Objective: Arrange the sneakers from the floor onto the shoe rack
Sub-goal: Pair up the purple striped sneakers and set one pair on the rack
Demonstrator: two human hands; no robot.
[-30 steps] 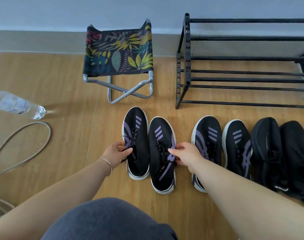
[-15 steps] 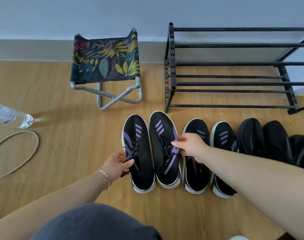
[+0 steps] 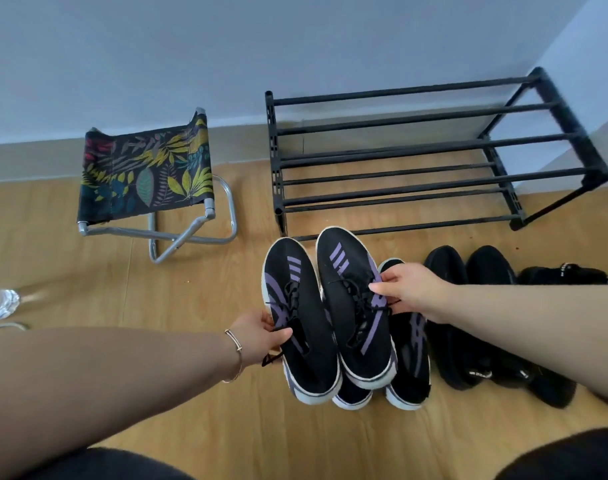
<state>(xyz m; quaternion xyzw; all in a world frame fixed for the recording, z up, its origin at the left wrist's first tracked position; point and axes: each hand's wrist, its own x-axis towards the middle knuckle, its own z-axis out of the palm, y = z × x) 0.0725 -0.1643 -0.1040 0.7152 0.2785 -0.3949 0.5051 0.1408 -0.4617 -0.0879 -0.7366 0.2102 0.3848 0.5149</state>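
Observation:
My left hand point(image 3: 261, 332) grips the left black-and-purple sneaker point(image 3: 300, 320) by its side, and my right hand point(image 3: 411, 292) grips the right sneaker of the pair point(image 3: 356, 306) near its laces. Both shoes hang above the floor, toes toward the black metal shoe rack point(image 3: 434, 161), which stands bare against the wall. Under them a second black-and-purple pair point(image 3: 411, 368) stays on the floor, partly hidden. To its right sits an all-black pair point(image 3: 468, 323).
A folding stool with a leaf-print seat point(image 3: 146, 174) stands left of the rack. A clear plastic bottle point(image 3: 1, 301) and a grey cable point(image 3: 4, 327) lie at the far left. Another dark shoe point(image 3: 569, 275) lies at the far right.
Both hands have lifted the left pair off the floor and carried it right and forward, over the second pair. The view has shifted toward the rack.

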